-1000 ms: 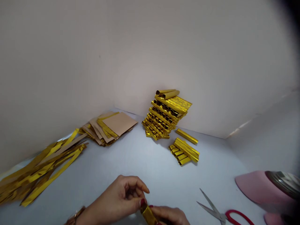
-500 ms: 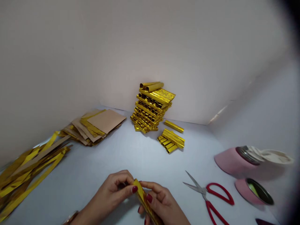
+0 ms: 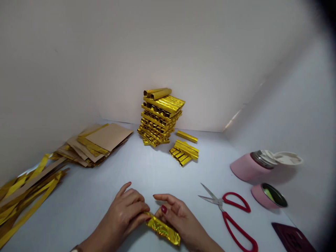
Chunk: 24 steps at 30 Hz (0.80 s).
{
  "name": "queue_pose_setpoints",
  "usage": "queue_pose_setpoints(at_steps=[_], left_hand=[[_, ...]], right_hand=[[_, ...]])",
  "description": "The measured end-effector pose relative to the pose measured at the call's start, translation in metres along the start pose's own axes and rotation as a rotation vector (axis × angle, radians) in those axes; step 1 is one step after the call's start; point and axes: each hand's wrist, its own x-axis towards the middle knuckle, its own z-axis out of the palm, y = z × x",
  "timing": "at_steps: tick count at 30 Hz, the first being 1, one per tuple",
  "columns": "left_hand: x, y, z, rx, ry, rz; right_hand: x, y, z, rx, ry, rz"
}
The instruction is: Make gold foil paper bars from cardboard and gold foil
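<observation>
I see the gold foil piece (image 3: pixel 165 230) low over the table (image 3: pixel 126 171), its end pinched by the left hand (image 3: pixel 128 214); the right hand (image 3: pixel 181 219) curls beside it, grip unclear; the piece seems unfinished; stacked tubes (image 3: pixel 160 117) look done; flat sheets (image 3: pixel 110 137) seem unworked.

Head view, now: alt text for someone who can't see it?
Left hand pinches a shiny gold piece over a pale table, right hand beside it. Behind stands a stack of gold tubes; gold strips and brown sheets lie at left, open red-handled scissors and a pink bottle at right.
</observation>
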Motion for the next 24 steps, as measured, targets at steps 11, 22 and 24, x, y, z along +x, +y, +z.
queue_pose_setpoints(at_steps=[11,22,24], left_hand=[[0.000,0.006,0.007,-0.013,-0.006,0.110],[0.000,0.006,0.000,-0.382,-0.019,-0.121],[0.001,0.009,0.000,-0.386,-0.028,-0.063]], right_hand=[[0.001,-0.001,0.002,-0.022,0.072,-0.046],[-0.009,-0.021,0.006,-0.097,0.051,-0.163],[-0.010,-0.018,0.008,-0.083,0.029,-0.153]])
